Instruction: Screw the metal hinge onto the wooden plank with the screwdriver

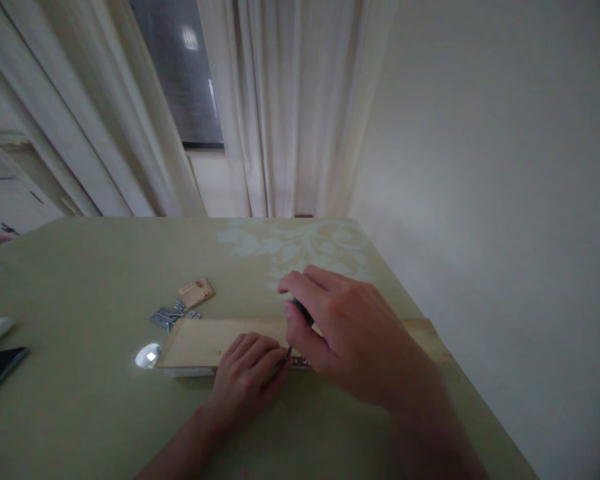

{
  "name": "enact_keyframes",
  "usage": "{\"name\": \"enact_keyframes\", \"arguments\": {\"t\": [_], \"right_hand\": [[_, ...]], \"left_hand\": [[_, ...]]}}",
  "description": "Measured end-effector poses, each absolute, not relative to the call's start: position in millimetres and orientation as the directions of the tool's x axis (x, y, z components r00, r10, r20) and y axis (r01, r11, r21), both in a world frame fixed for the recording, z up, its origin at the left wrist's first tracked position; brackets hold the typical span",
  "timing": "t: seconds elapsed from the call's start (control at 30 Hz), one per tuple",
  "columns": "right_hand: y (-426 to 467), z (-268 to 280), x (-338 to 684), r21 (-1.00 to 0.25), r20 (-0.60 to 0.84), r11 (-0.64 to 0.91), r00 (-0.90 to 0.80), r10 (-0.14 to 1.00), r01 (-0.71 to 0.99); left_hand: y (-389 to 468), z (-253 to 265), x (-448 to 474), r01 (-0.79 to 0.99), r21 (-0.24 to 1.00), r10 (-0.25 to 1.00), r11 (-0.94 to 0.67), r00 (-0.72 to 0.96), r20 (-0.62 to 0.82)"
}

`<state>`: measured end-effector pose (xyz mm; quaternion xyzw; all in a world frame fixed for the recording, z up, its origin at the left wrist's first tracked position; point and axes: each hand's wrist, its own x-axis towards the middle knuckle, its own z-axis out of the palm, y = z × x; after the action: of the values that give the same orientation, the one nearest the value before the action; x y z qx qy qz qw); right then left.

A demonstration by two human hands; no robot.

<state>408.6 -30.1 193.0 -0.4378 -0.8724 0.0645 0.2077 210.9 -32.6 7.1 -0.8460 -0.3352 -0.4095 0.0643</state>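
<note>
A long pale wooden board point(196, 340) lies across the table in front of me. My right hand point(347, 327) is closed round a screwdriver point(303, 312) with a dark green handle, its shaft slanting down to the board's near edge. My left hand point(250, 370) rests on the board's front edge, thumb and index finger pinched close by the screwdriver's tip. Whatever lies between those fingertips is hidden. Just right of them, a small metal plate point(300, 362) shows at the board's edge, partly covered by my right hand.
Several metal plates and screws point(167, 315) lie beyond the board's left end, near a small wooden piece point(196, 292). A shiny round spot point(147, 356) is left of the board. A dark flat device point(0, 370) lies far left. A wall point(505, 200) borders the green table point(105, 413) at right.
</note>
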Motion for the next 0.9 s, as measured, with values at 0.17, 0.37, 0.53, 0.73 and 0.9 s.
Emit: {"name": "enact_keyframes", "arguments": {"t": [0.17, 0.37, 0.53, 0.73, 0.9], "right_hand": [[-32.1, 192.6, 409.0, -0.347, 0.307, 0.674, -0.6, 0.739, 0.652], [-30.2, 190.4, 406.3, -0.324, 0.317, 0.696, -0.619, 0.718, 0.641], [-26.8, 187.9, 401.6, -0.229, 0.317, 0.672, -0.599, 0.735, 0.704], [-32.9, 190.5, 406.2, -0.305, 0.339, 0.727, -0.643, 0.687, 0.615], [-29.2, 186.9, 401.3, -0.237, 0.33, 0.699, -0.621, 0.711, 0.674]], "left_hand": [[-32.7, 7.4, 210.6, 0.607, 0.154, 0.487, -0.78, 0.433, 0.759], [-33.2, 7.4, 210.2, 0.624, 0.142, 0.496, -0.768, 0.44, 0.749], [-32.2, 6.4, 210.1, 0.643, 0.113, 0.489, -0.758, 0.445, 0.75], [-30.7, 10.5, 209.7, 0.583, 0.15, 0.461, -0.798, 0.432, 0.776], [-29.5, 10.7, 209.3, 0.571, 0.132, 0.426, -0.81, 0.42, 0.801]]}}
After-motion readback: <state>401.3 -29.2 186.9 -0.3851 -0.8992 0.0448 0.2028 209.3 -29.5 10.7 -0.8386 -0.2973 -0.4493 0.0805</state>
